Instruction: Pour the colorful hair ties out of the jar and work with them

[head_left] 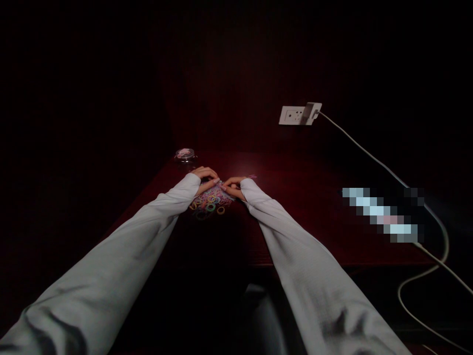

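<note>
A heap of small colourful hair ties [212,201], in pink, purple, yellow, green and blue, lies on the dark red table. Over the heap's far left side is my left hand [206,178], its fingers bent and closing toward the thumb. My right hand [234,187] meets it from the right, index finger and thumb drawn together at the heap's edge. The fingertips of both hands nearly touch. Whatever lies between them is too small to make out. Several larger rings sit loose at the heap's near edge.
A round clear container [185,155] with pinkish contents stands at the table's far left. On the wall, a charger [312,112] is plugged into a white socket [291,115]. Its white cable [373,155] runs down past a pixelated object [377,211] at right.
</note>
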A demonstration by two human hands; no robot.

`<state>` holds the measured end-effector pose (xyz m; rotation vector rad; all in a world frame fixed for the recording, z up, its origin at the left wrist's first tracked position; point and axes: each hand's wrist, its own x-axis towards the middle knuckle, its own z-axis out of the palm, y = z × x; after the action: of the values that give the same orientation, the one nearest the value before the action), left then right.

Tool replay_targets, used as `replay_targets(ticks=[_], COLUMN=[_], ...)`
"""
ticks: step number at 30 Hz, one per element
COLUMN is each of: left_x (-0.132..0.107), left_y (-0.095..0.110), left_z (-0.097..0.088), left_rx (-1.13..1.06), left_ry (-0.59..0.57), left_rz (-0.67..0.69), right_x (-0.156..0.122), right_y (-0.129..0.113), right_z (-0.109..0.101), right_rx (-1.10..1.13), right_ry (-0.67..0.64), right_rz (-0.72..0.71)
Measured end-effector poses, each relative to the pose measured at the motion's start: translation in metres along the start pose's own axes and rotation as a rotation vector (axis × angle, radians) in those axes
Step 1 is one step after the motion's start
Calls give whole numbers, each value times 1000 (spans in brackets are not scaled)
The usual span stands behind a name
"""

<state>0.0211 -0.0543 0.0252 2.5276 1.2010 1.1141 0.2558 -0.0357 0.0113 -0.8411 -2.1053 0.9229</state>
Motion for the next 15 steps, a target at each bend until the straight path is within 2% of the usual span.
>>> replay_targets(ticks=[3,10,15], left_x=[0,1,-1], left_y=[1,1,0], left_z=[-3,-3,1], left_rx=[9,-15,-13], left_ry=[-39,-45,23], left_rz=[-9,19,25], right_x=[-1,-1,2], right_y=[0,12,16], right_z=[-1,1,1], right_rx=[9,-3,-7], right_ry=[3,30,48], right_rz=[-7,8,4])
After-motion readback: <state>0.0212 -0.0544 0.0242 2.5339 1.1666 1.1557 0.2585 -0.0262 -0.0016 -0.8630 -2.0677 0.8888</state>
